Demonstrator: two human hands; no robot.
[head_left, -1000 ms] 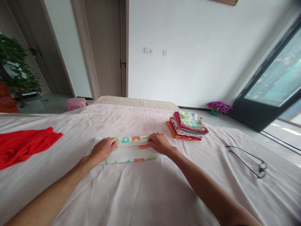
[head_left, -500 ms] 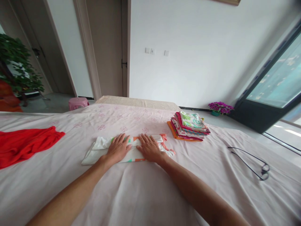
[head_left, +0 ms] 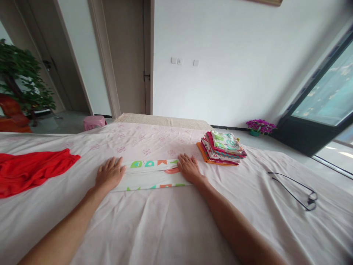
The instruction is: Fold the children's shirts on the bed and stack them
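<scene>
A white folded cloth (head_left: 150, 175) with green and orange shapes lies across the middle of the bed. My left hand (head_left: 109, 173) rests flat on its left end, fingers stretched out. My right hand (head_left: 189, 168) lies flat on its right end, fingers also spread. Neither hand grips anything. Just right of my right hand sits a stack of folded colourful cloths (head_left: 222, 148).
A red garment (head_left: 33, 170) lies at the left of the pale pink bed sheet (head_left: 171, 224). A black wire hanger (head_left: 296, 186) lies to the right. Beyond the bed are a pink stool (head_left: 94, 122), a green plant (head_left: 23, 82), purple flowers (head_left: 260, 126), a door and a large window.
Both hands slid apart from the middle of the cloth to its two ends, leaving it flat in a long strip.
</scene>
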